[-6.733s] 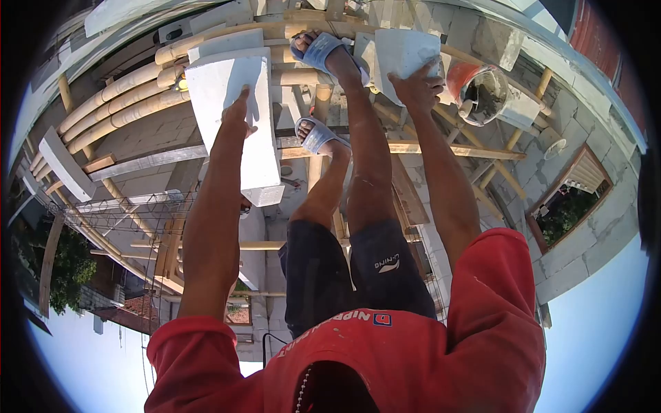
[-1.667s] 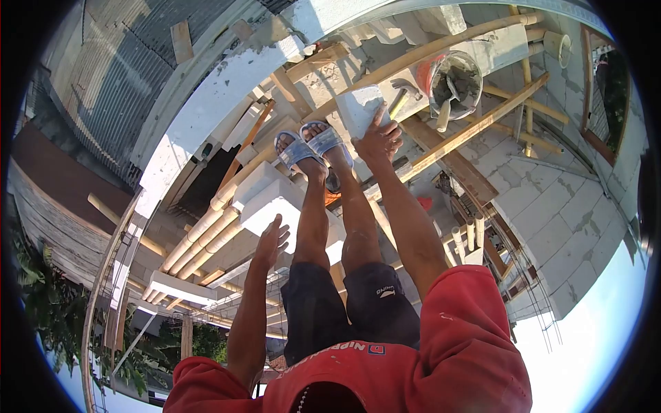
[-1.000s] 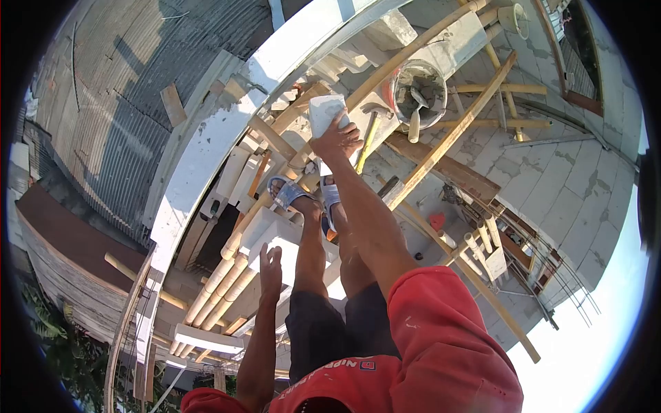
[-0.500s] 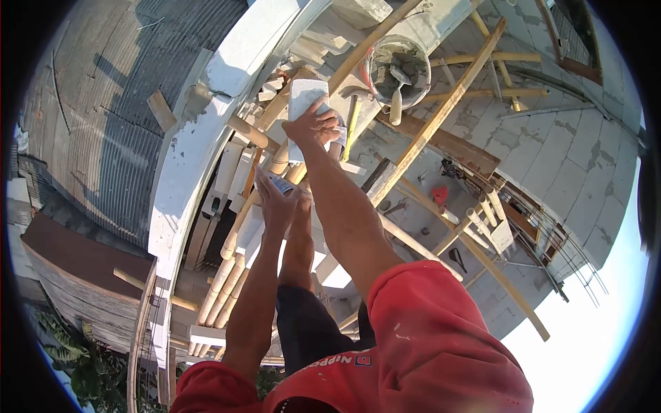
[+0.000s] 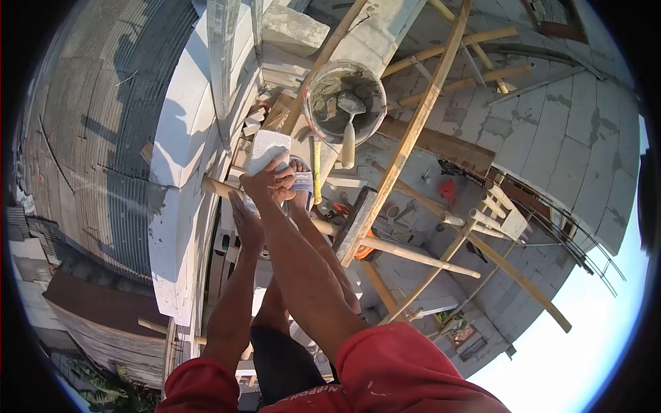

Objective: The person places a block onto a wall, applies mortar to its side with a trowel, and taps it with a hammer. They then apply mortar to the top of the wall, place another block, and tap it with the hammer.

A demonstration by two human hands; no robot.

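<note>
My right hand [image 5: 270, 182] is closed round a white block [image 5: 269, 149], its fingers curled over the block's edge. Lower and to the left, my left hand [image 5: 246, 221] is held upright near the block's lower end; whether it bears on the block is hard to see. One sandalled foot [image 5: 300, 180] stands just right of the block. Beyond the foot lies a hammer with a yellow handle [image 5: 317, 172]. A round bucket [image 5: 380, 103] of grey mortar stands ahead, with a trowel [image 5: 349, 138] resting in it.
Bamboo poles [image 5: 420, 258] and a long timber [image 5: 421, 124] cross to the right above a lower floor. A white block wall [image 5: 180, 138] runs along the left, beside a corrugated roof [image 5: 103, 158]. Another block [image 5: 295, 29] lies ahead.
The view has shifted, and the bucket appears nearer. The block and both hands sit further left and lower in the picture. My left hand is now closer to my right hand.
</note>
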